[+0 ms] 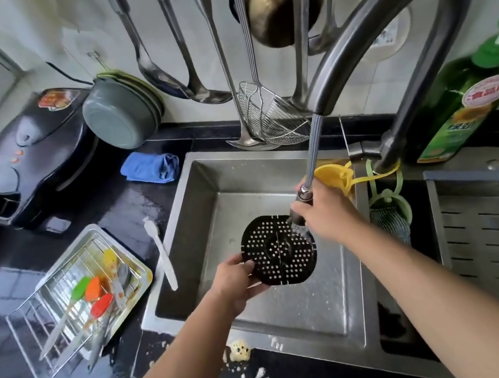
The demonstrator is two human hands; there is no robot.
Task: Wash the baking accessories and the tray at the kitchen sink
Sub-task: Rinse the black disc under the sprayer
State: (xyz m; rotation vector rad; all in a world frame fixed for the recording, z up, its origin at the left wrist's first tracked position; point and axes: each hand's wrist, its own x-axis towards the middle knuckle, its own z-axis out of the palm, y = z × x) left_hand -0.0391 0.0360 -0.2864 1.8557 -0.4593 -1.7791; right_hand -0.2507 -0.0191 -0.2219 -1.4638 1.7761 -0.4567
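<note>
My left hand [235,282] grips the left edge of a round black perforated mat [280,251] and holds it over the steel sink [200,217]. My right hand [324,209] is closed around the pull-out faucet sprayer head [303,194], and water from it strikes the mat's upper right part. On the counter to the left lies a metal tray [138,270] with a wire rack and several silicone spatulas, green [80,288], orange [93,287] and red [102,305]. A white translucent spatula [162,256] rests on the sink's left rim.
A black electric griddle [35,158], a grey pot [120,118] and a blue cloth [150,165] sit at the back left. Ladles and a wire skimmer [272,119] hang above the sink. A green detergent bottle [459,107] stands at right beside a slotted drain basket [491,221]. Foam spots dot the front counter.
</note>
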